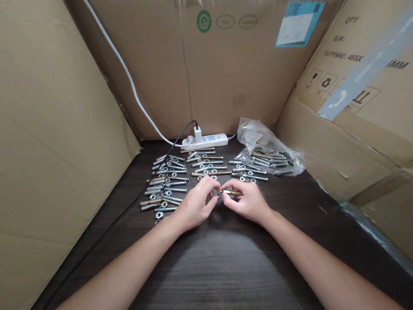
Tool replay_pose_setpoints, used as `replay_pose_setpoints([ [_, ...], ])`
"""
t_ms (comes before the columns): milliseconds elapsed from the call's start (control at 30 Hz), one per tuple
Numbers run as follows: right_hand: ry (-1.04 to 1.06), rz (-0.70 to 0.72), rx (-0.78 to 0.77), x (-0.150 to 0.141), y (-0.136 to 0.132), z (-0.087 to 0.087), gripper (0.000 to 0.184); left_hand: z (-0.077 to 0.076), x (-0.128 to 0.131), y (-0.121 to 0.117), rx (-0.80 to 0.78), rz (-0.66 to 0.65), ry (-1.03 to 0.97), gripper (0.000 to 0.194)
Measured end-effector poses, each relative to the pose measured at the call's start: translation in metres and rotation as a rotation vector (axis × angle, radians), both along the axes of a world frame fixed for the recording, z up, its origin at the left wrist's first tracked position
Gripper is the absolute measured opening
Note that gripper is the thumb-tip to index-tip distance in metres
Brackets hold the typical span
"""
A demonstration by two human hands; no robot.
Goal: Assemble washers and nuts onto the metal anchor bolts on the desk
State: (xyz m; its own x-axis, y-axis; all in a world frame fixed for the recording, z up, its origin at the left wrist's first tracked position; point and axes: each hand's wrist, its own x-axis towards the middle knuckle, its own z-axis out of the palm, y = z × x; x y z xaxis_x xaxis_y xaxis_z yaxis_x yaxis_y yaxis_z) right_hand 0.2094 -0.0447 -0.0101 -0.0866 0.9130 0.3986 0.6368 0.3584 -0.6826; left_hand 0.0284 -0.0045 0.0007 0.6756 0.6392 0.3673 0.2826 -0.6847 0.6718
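My right hand is closed around a brass-coloured expansion bolt, which lies roughly level between the fingers and points left. My left hand pinches at the bolt's left end; the small part between its fingertips is mostly hidden. Left of and behind the hands, dismantled bolts, metal sleeves, nuts and washers lie in rough rows on the dark table. Another group of bolts lies just behind my right hand.
A clear plastic bag with several bolts lies at the back right. A white power strip with a plugged-in charger stands at the back. A black cable crosses the left side. Cardboard walls enclose three sides.
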Motion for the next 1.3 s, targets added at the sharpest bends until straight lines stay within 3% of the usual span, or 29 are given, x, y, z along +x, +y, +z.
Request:
replay_pose_setpoints([
  [400,0.006,0.026,-0.016,-0.0001,0.0,-0.0007,0.015,0.0069,-0.0023,-0.0043,0.074,-0.016,0.081,0.012],
  [767,0.058,0.015,0.014,-0.0014,-0.0009,0.0018,0.014,0.0013,-0.0018,-0.0021,0.006,0.083,0.021,0.013],
  [933,0.067,0.013,0.032,-0.0009,-0.0008,0.0015,0.014,0.0028,-0.0012,-0.0009,0.06,0.116,0.094,0.012],
  [1300,0.063,0.029,0.018,-0.0008,-0.0012,0.0012,0.013,0.002,-0.0032,-0.0001,0.083,0.052,0.104,0.015],
])
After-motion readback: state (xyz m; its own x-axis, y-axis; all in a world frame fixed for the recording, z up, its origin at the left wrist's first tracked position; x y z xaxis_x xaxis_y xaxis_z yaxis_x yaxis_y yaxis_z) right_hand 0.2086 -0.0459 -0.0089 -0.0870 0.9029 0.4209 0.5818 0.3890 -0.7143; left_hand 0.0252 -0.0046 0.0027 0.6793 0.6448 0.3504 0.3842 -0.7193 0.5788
